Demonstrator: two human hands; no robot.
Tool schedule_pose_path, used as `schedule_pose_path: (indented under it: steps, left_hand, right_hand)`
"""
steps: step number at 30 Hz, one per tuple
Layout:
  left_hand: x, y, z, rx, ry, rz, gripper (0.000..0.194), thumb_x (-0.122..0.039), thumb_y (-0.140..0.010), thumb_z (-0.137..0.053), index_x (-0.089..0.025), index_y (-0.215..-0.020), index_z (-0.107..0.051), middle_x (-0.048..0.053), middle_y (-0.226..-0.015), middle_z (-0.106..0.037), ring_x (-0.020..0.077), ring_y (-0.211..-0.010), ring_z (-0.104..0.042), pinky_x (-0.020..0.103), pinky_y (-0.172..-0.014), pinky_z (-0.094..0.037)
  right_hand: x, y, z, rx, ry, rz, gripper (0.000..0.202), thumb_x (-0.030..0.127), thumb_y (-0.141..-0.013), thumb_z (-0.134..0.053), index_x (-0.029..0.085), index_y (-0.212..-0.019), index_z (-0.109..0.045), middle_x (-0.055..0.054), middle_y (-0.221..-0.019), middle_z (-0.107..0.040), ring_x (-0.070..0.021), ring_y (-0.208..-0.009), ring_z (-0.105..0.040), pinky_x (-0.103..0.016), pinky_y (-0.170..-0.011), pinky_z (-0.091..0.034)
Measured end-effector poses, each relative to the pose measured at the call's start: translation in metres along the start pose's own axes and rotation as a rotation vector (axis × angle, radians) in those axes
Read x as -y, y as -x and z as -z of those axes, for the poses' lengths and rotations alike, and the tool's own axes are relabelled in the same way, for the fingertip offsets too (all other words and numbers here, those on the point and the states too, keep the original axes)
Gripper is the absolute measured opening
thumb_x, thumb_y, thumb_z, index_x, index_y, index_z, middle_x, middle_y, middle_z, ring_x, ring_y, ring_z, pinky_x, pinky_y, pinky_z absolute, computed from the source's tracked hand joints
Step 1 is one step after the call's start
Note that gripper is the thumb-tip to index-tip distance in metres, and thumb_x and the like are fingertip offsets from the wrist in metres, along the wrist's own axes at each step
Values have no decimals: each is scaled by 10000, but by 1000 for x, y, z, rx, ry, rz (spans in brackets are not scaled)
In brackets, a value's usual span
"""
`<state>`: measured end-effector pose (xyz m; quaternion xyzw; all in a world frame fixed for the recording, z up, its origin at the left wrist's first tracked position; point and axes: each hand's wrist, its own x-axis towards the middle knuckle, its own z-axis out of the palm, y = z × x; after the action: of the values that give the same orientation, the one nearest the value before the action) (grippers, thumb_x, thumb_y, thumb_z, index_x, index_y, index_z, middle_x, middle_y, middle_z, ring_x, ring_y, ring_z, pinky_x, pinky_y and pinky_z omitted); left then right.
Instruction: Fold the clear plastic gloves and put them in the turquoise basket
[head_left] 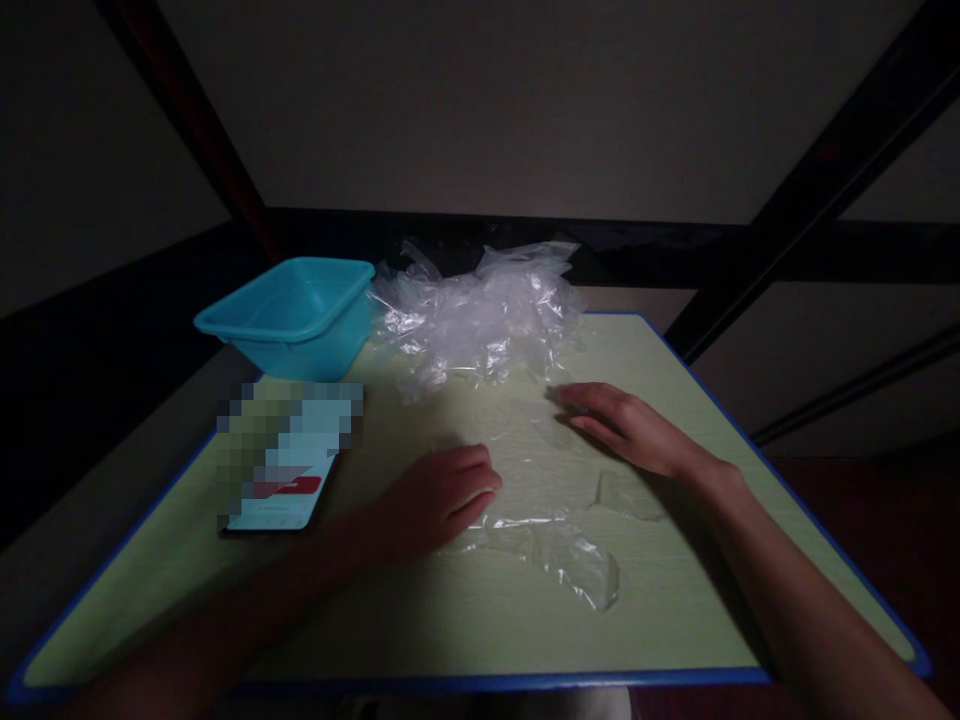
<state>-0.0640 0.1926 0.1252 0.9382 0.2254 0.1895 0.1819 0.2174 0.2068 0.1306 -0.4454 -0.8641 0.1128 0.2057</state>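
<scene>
A thin clear plastic glove or film lies spread on the table, its rounded end toward the front. My left hand rests at its left part with the fingers curled together; what they pinch, if anything, is too small to make out. My right hand is low over the table at the right, fingers apart and stretched toward the left, near the far part of the clear plastic. Behind both hands sits a crumpled heap of clear plastic.
A blue plastic basin stands at the back left. A lit phone, partly pixelated, lies left of my left hand. The pale green table has a blue edge. Dark bars and a pale wall are behind it.
</scene>
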Motion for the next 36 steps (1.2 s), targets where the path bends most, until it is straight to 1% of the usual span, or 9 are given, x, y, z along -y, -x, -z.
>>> schedule_pose_path:
  steps: [3, 5, 9, 13, 18, 22, 26, 31, 36]
  left_hand:
    - [-5, 1, -4, 152, 54, -53, 203, -185, -918, -416, -158, -810, -586, 15, -795, -551, 117, -694, -528, 219, -626, -405]
    - [-7, 1, -7, 196, -6, -83, 165, -199, -915, -449, -154, -851, -595, 22, -819, -562, 130, -709, -534, 232, -639, -402]
    - [-6, 2, -12, 203, -157, -144, 159, -253, -905, -488, -149, -956, -597, 39, -845, -582, 160, -736, -542, 262, -660, -404]
    - [-4, 3, -15, 182, -196, -184, 283, -371, -885, -512, -149, -1049, -575, 52, -889, -594, 183, -765, -563, 279, -654, -414]
    - [-5, 5, -5, 226, -197, -204, 392, -453, -830, -568, -144, -1072, -570, 52, -899, -584, 181, -760, -558, 278, -659, -417]
    - [-8, 11, 8, 272, -239, -243, 265, -310, -851, -576, -133, -1048, -575, 64, -921, -574, 181, -780, -540, 282, -683, -408]
    - [-8, 20, 8, 271, -252, -235, 257, -267, -853, -559, -149, -1082, -563, 52, -871, -550, 175, -740, -517, 278, -649, -407]
    - [-5, 25, 0, 201, -206, -207, 279, -239, -879, -505, -145, -1139, -539, 56, -879, -556, 179, -772, -522, 281, -677, -422]
    - [-3, 26, 0, 188, -152, -189, 156, -227, -852, -532, -139, -973, -572, 58, -882, -557, 178, -774, -519, 287, -698, -415]
  right_hand:
    - [4, 0, 2, -15, 34, 27, 307, 312, -924, -410, 196, -1144, -591, -97, -1190, -612, -220, -1108, -551, -444, -939, -459]
    - [7, 0, 2, -11, 62, 49, 305, 304, -927, -401, 176, -1114, -606, -106, -1161, -625, -225, -1085, -562, -439, -920, -469]
    - [18, -2, 6, -46, 90, 80, 296, 273, -924, -387, 170, -1060, -629, -105, -1100, -646, -230, -1032, -579, -431, -871, -485]
    - [45, 0, 12, -88, 65, 145, 301, 247, -934, -364, 162, -1055, -626, -106, -1061, -656, -218, -992, -589, -412, -842, -489]
    - [85, 22, 18, 141, 132, 297, 250, 275, -911, -448, 177, -1068, -616, -85, -1033, -663, -214, -945, -603, -406, -825, -490]
    - [103, 49, 16, 273, 188, 301, 191, 279, -852, -545, 198, -991, -647, -66, -957, -675, -216, -875, -609, -378, -780, -492]
    - [108, 64, 9, 273, 240, 294, 165, 175, -845, -527, 213, -933, -661, -49, -928, -685, -197, -850, -620, -350, -778, -487]
    - [107, 69, 2, 209, 364, 346, 223, 109, -856, -490, 210, -946, -667, -55, -946, -697, -202, -864, -623, -346, -763, -493]
    - [104, 74, -2, 121, 357, 338, 252, 119, -896, -424, 180, -932, -666, -73, -930, -705, -203, -801, -635, -348, -684, -516]
